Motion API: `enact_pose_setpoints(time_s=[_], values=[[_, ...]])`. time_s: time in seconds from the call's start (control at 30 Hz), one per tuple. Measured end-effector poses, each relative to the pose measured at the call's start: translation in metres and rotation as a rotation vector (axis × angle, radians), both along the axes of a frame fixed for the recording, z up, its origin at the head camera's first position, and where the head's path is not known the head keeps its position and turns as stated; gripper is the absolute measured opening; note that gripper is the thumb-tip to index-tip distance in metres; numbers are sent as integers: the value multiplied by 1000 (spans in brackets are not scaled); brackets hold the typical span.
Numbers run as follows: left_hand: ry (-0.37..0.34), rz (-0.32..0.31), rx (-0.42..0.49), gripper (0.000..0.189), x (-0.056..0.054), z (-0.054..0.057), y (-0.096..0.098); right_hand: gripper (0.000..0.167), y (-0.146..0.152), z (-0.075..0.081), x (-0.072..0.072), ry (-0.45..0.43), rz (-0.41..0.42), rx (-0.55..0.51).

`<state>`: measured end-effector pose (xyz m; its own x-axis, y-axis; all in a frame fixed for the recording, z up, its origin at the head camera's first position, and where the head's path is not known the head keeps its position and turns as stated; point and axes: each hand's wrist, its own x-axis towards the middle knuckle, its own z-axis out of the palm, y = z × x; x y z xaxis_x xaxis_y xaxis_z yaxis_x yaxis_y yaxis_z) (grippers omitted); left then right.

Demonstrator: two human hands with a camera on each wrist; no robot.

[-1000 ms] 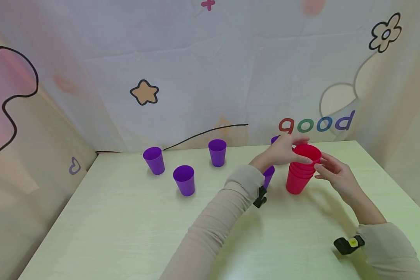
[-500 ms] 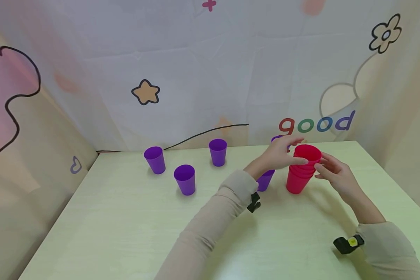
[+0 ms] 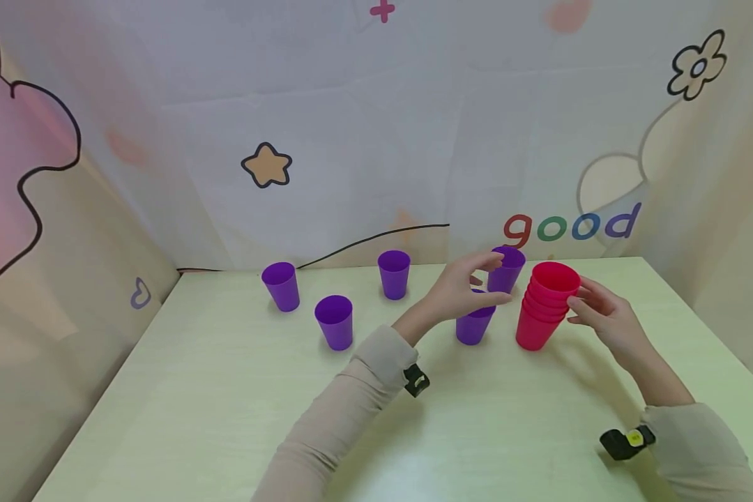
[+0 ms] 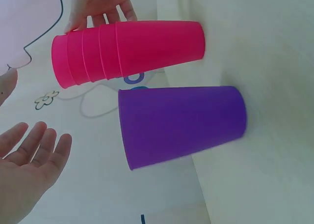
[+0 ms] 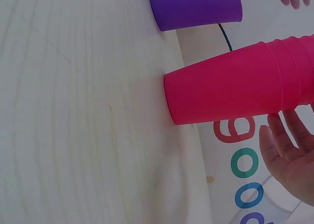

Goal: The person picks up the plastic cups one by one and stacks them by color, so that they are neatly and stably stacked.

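Several nested red cups [image 3: 539, 307] stand upright on the table toward the right. My right hand [image 3: 609, 317] touches their right side near the upper rims, with relaxed fingertips [image 5: 277, 121] against the stack. My left hand [image 3: 454, 289] is in the air left of the stack, thumb and fingers spread apart and holding nothing. Below it stands an upright purple cup [image 3: 473, 328], its rim partly hidden by the hand. Another purple cup [image 3: 505, 270] stands just behind, near the table's back edge. In the left wrist view, the left fingers [image 4: 46, 153] are apart from both cup and stack.
Farther left on the table [image 3: 226, 411] stand three more upright purple cups: a left one [image 3: 282, 287], a front one [image 3: 335, 323] and a back one [image 3: 394, 275]. A printed curtain [image 3: 351, 139] hangs right behind the table's back edge.
My left hand has come away from the top of the red stack and moved left, uncovering the back purple cup. The right hand stays at the stack.
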<state>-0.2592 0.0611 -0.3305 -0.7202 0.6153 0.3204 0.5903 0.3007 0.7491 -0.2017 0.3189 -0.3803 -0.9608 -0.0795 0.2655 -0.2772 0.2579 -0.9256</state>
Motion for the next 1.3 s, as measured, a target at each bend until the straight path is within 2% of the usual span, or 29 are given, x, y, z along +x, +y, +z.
enact_pose_setpoints(time_s=[0.27,0.63,0.97,1.13,1.3], values=[[30,4,10,61,10,-7,-32,46,2,-1,-2,-3,3,4],[104,26,111,57,23,-20,-87,47,1,-1,-1,-11,-4,35],[86,77,134,56,33,-32,-128,47,0,-1,-1,-11,-11,36],[118,133,146,53,37,-36,-149,46,0,-1,-1,-13,-9,26],[161,233,170,48,39,-38,-171,45,0,0,-1,-9,-6,7]])
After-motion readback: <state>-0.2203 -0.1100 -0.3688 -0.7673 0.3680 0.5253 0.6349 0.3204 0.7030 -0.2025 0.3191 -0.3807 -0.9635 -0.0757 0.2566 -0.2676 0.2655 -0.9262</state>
